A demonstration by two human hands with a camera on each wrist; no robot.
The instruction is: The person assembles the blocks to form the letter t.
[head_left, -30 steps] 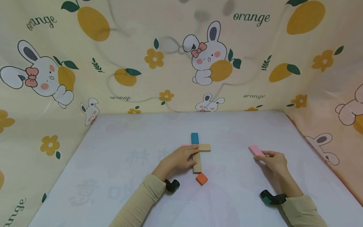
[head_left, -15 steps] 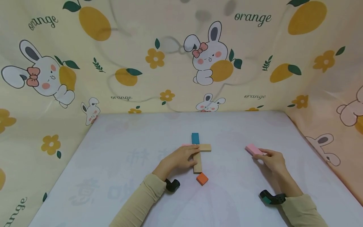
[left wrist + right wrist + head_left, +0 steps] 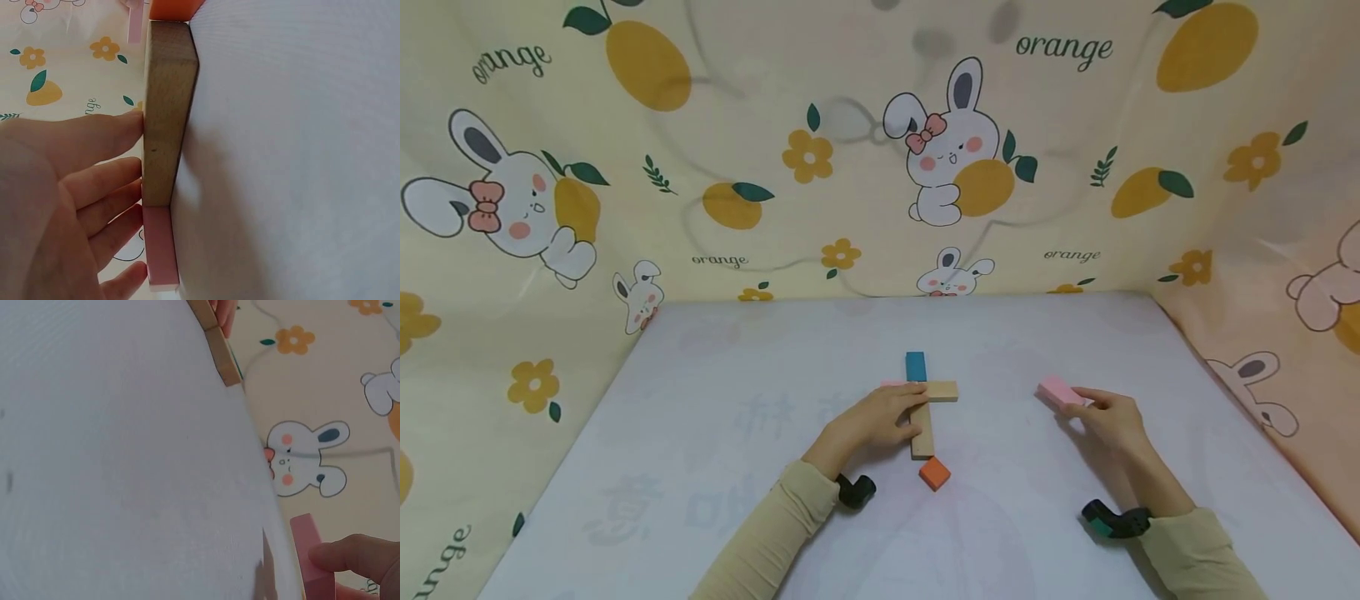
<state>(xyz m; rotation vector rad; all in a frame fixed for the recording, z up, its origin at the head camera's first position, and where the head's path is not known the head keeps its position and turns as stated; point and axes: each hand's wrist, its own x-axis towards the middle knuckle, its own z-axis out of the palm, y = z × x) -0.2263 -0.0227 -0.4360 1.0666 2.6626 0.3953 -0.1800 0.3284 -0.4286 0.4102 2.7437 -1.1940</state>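
My left hand (image 3: 876,417) rests with extended fingertips on a group of flat wooden blocks mid-table. A long plain wood block (image 3: 922,440) runs toward me, and another plain wood block (image 3: 943,391) points right. At the far end lies a blue block (image 3: 915,367). A pink block (image 3: 161,247), mostly covered by my fingers in the head view, forms the left side. The orange block (image 3: 935,473) sits turned cornerwise at the near end. To the right, my right hand (image 3: 1118,425) pinches a second pink block (image 3: 1057,392) between thumb and fingers, its shadow falling on the table beneath.
A white-covered table (image 3: 737,350) meets a printed cloth backdrop (image 3: 865,208) at the back, and the cloth also rises along the left and right sides. A black wrist device is on each arm, the left one (image 3: 856,492) close to the orange block.
My right hand has moved a little to the left with the pink block. The left hand and the grouped blocks have stayed where they were.
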